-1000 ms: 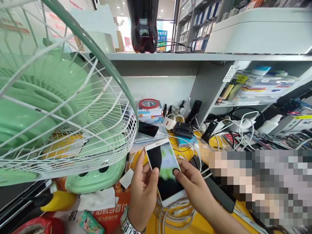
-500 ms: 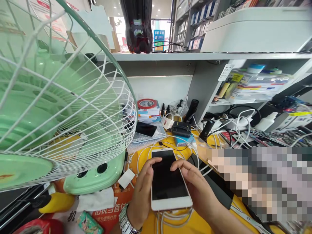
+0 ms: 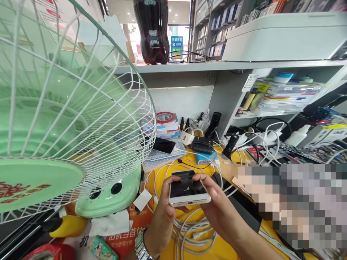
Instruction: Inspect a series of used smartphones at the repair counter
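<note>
A white-framed smartphone point(image 3: 187, 188) with a dark screen is held between both hands above the yellow desk top. Its bottom edge, with the charging port and speaker holes, faces me, and the phone is tipped so the screen looks foreshortened. My left hand point(image 3: 165, 198), with a metal-band watch at the wrist, grips the left side, thumb over the screen edge. My right hand point(image 3: 214, 193) closes on the right side, its thumb at the top right of the screen. Below the phone lies a coil of white cable point(image 3: 189, 234).
A green fan point(image 3: 108, 137) with a white cage fills the left. Behind the hands lie a dark phone point(image 3: 164, 145), a black case point(image 3: 202, 144) and tangled white cables. Scissors point(image 3: 276, 242) lie at lower right beside a blurred-out area. A cola bottle point(image 3: 151, 32) stands on the shelf.
The phone has been tilted, its bottom edge raised toward me, so the port now shows and the screen looks shorter. Both hands turned with it. The fan head has swung slightly.
</note>
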A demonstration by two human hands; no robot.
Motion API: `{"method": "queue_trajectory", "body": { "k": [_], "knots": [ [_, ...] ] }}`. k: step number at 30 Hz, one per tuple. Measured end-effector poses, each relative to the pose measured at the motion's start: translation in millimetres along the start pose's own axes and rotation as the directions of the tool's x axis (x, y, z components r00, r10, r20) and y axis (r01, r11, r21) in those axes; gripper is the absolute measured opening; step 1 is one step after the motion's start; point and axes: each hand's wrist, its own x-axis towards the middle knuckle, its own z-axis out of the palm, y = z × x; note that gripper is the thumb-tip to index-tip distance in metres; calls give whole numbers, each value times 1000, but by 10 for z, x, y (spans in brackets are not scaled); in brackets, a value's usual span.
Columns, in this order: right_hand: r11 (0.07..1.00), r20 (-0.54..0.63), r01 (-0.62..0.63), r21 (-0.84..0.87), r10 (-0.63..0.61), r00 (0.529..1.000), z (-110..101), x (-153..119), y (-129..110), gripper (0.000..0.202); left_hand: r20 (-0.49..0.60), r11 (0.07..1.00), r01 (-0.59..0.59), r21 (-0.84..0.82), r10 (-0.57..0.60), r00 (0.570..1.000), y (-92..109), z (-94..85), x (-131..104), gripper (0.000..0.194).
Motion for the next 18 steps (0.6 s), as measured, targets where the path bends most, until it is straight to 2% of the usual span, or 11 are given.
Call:
{"method": "queue_trajectory", "body": {
  "k": [7,12,18],
  "knots": [
    [996,26,15,-82,-13,1000,-9,30,13,52,-52,1000,14,14,-13,999,25,36,-1,62],
    [994,21,22,-105,-20,1000,-19,36,24,51,-21,1000,0,7,0,1000,26,44,-8,61],
    [998,38,-10,-59,12,999,-24,48,13,48,-46,999,-13,-42,11,999,-4,55,15,61]
  ]
}}
